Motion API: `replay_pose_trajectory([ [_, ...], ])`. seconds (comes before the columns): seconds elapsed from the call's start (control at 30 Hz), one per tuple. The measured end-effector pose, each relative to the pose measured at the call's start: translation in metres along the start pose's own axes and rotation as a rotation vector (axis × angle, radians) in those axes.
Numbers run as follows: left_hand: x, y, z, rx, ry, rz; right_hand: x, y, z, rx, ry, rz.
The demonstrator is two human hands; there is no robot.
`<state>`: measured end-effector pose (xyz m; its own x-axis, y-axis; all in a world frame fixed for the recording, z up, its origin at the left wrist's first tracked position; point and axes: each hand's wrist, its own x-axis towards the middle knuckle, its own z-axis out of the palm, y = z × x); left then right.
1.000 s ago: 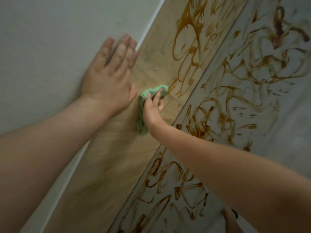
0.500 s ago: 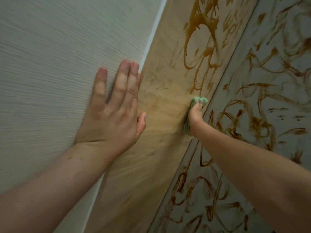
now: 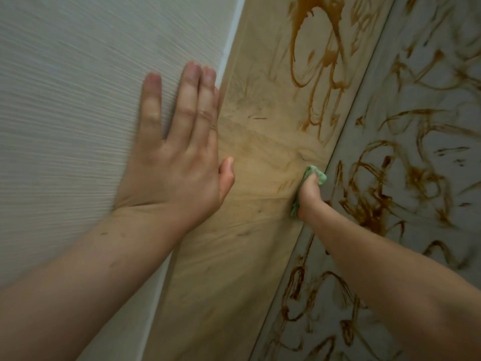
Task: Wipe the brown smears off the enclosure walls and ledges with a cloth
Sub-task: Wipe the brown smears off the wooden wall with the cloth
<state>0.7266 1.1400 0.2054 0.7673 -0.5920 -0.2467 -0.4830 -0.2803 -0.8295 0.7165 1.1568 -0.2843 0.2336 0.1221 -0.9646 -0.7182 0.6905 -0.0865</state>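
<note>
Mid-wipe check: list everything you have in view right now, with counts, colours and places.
wooden panel: one, tan, centre
grey panel: one, pale grey, right
textured wall: one, off-white, left
trim strip: one, white, between textured wall and wooden panel
brown smears: many, top of wooden panel and across grey panel
cloth: one, green, bunched against the wooden panel's right edge
left hand: one, flat on the textured wall
right hand: one, grips the cloth

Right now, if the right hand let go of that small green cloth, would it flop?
Probably floppy: the small green cloth is bunched and folded around the right hand. Likely light, as one hand pins it to the tan wooden panel. It may drag on the brown smears.
</note>
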Motion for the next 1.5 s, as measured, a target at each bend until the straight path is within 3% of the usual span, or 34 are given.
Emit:
replay_pose_trajectory([
  [0.07, 0.0, 0.0, -0.001, 0.007, 0.008, -0.009, -0.106, -0.02, 0.01, -0.093, 0.015, -0.052],
  [0.13, 0.0, 0.0, -0.001, 0.01, 0.01, -0.018, -0.25, -0.038, 0.022, -0.174, -0.072, -0.237],
  [0.23, 0.0, -0.001, -0.004, -0.014, 0.015, -0.021, -0.326, -0.022, 0.032, -0.208, -0.203, -0.536],
  [0.3, 0.0, -0.001, -0.005, -0.016, 0.007, -0.025, -0.308, -0.015, 0.032, -0.22, -0.155, -0.645],
  [0.37, 0.0, -0.001, -0.006, -0.01, -0.003, -0.028, -0.271, -0.022, 0.025, -0.242, -0.079, -0.625],
  [0.57, -0.001, 0.001, 0.001, 0.017, 0.003, -0.019, -0.167, -0.074, 0.002, -0.12, 0.06, -0.271],
  [0.67, -0.001, 0.002, 0.001, 0.036, 0.007, -0.015, -0.173, -0.101, 0.009, -0.051, 0.087, -0.207],
  [0.73, -0.002, 0.002, 0.001, 0.054, 0.009, -0.012, -0.218, -0.102, 0.02, -0.133, 0.057, -0.344],
  [0.87, -0.002, 0.001, 0.001, 0.042, 0.038, -0.026, -0.296, -0.092, 0.031, -0.297, -0.13, -0.844],
  [0.97, -0.001, 0.0, -0.001, 0.034, 0.049, -0.032, -0.279, -0.128, 0.03, -0.307, -0.07, -1.026],
  [1.13, -0.001, 0.001, 0.006, 0.003, 0.083, -0.024, -0.198, -0.177, 0.008, -0.26, 0.019, -0.732],
  [1.23, -0.001, 0.001, 0.011, 0.001, 0.125, -0.026, -0.166, -0.18, 0.004, -0.266, 0.064, -0.648],
  [1.4, -0.002, 0.002, 0.013, -0.009, 0.121, -0.025, -0.032, -0.186, -0.016, -0.108, 0.066, -0.334],
  [1.5, -0.003, 0.002, 0.016, -0.02, 0.14, -0.03, -0.028, -0.188, -0.018, -0.078, 0.034, -0.211],
])
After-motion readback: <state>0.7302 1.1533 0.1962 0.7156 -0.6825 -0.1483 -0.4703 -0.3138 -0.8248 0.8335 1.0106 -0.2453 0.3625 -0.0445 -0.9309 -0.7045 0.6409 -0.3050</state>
